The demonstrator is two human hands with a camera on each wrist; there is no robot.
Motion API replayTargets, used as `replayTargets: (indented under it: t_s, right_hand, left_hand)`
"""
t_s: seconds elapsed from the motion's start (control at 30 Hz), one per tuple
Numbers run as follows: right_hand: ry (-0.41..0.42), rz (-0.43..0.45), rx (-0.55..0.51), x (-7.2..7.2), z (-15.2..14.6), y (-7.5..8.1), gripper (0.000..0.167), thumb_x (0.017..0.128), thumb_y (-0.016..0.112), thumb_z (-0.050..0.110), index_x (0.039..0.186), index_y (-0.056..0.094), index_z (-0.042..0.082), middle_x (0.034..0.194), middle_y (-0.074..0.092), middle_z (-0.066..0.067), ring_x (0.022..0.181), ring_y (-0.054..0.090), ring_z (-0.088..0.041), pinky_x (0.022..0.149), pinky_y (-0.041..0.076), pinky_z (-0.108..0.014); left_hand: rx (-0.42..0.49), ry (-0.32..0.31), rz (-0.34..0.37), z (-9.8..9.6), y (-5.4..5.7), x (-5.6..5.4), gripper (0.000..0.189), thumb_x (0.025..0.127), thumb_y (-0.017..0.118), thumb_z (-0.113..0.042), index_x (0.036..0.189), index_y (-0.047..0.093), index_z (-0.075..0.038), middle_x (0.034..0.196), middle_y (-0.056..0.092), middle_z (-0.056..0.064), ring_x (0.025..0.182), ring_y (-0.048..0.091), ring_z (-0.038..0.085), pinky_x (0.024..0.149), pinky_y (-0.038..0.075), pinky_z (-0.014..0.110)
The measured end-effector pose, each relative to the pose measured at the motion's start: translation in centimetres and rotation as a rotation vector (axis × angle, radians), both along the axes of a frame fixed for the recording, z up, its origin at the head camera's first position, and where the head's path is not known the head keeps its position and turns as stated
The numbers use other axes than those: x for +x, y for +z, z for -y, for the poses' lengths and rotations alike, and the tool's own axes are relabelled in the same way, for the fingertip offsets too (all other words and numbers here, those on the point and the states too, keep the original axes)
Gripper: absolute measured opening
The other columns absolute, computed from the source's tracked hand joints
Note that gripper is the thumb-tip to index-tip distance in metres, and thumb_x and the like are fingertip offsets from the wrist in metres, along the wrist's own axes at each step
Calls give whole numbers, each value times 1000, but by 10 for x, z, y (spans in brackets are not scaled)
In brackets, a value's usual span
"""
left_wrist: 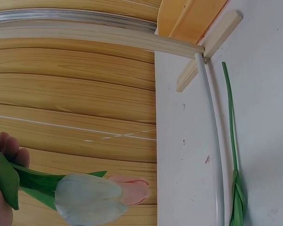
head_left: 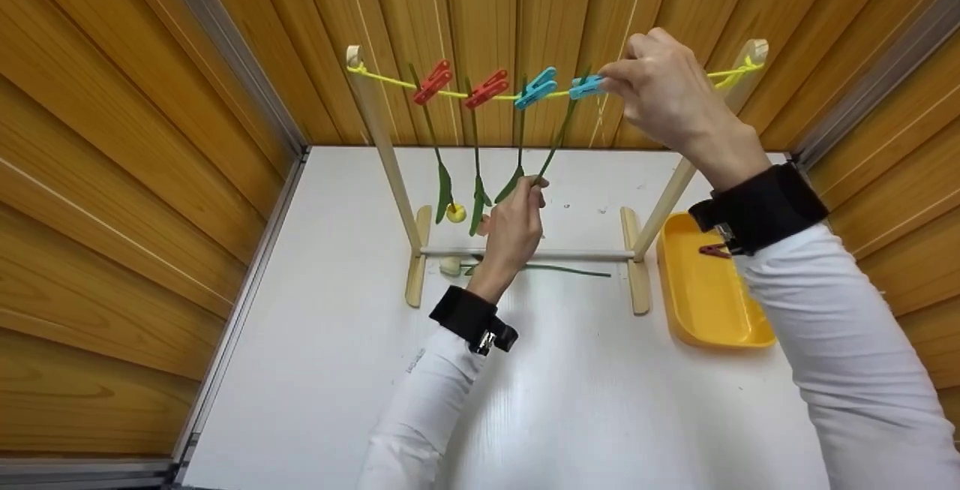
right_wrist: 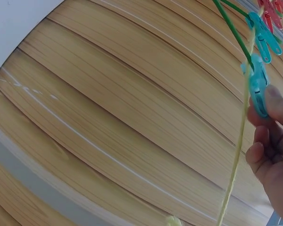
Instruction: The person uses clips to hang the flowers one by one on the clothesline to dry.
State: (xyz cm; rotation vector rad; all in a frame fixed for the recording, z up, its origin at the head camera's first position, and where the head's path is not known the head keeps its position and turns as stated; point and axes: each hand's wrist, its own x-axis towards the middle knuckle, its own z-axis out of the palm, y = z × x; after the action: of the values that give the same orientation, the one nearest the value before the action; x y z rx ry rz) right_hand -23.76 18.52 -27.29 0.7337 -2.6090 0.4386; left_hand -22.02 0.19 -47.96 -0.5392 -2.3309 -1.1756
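Note:
My left hand [head_left: 514,227] grips an artificial tulip by its green stem [head_left: 557,141], which slants up to the yellow line [head_left: 394,80]. In the left wrist view a whitish tulip bloom [left_wrist: 87,200] extends from that hand, with a pink bloom [left_wrist: 134,189] partly behind it. At the line, my right hand [head_left: 667,88] pinches a blue clothespin [head_left: 586,86] between thumb and fingers; the clothespin meets the stem's upper end. Two red clothespins [head_left: 433,83] and another blue clothespin [head_left: 536,88] hold stems on the line, blooms downward. One hanging bloom is yellow [head_left: 456,212].
The line runs between two wooden posts [head_left: 386,152] with a white crossbar [head_left: 577,254] low down. A whitish tulip [head_left: 451,266] lies on the white table [head_left: 300,340] beside the bar. At right, a yellow tray [head_left: 709,317] holds a dark red clothespin [head_left: 715,251]. Wood-patterned walls surround the table.

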Motion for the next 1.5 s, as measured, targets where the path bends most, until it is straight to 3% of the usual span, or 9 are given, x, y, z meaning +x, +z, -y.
replayTargets:
  t_s: [0.37, 0.73, 0.9, 1.1, 1.23, 1.33, 1.5]
  right_hand:
    - [40, 148, 129, -8, 1, 8, 24, 97, 62, 10, 114, 71, -4, 88, 53, -13, 87, 39, -27, 72, 27, -33]
    - [63, 184, 186, -8, 2, 8, 25, 100, 58, 11, 115, 71, -3, 95, 58, -17, 91, 41, -29, 74, 30, -37]
    - [67, 112, 177, -5, 1, 1, 27, 100, 56, 12, 115, 70, -5, 97, 58, -19, 89, 43, -31, 70, 34, -38]
    - [75, -7, 88, -1, 0, -8, 26, 99, 59, 11, 115, 70, -6, 98, 65, -21, 87, 46, -30, 70, 36, -37]
    - [91, -115, 26, 1, -3, -12, 26, 97, 63, 12, 116, 70, -4, 102, 68, -22, 90, 53, -34, 73, 44, -41]
    - [112, -203, -37, 4, -7, -17, 30, 97, 64, 16, 118, 69, -4, 106, 69, -24, 93, 57, -37, 76, 47, -43]
    - [133, -366, -234, 10, -10, -30, 27, 95, 66, 15, 113, 72, -4, 101, 69, -23, 88, 58, -37, 74, 43, -40]
  left_hand:
    - [2, -6, 24, -2, -6, 0, 25, 108, 37, -15, 111, 60, -6, 84, 65, 5, 70, 63, 17, 63, 51, 30]
    - [0, -19, 42, -7, -10, 0, 24, 108, 37, -14, 111, 60, -5, 84, 67, 6, 73, 66, 19, 67, 53, 32]
    - [-4, -38, 44, -8, -9, 0, 25, 108, 36, -15, 112, 59, -5, 84, 67, 6, 76, 67, 18, 67, 53, 29]
    - [16, -73, 60, -9, -8, 2, 25, 108, 36, -14, 114, 59, -5, 85, 66, 7, 70, 62, 16, 62, 48, 24]
    - [43, -98, 56, -10, -4, 2, 25, 108, 37, -13, 113, 60, -5, 85, 67, 9, 74, 65, 16, 67, 51, 23]
    - [50, -108, 49, -11, -2, 3, 25, 107, 39, -14, 112, 61, -4, 88, 68, 9, 79, 67, 16, 69, 53, 26]
    - [35, -105, 48, -13, -1, 5, 25, 107, 42, -16, 112, 64, -5, 94, 71, 7, 84, 69, 16, 73, 55, 29]
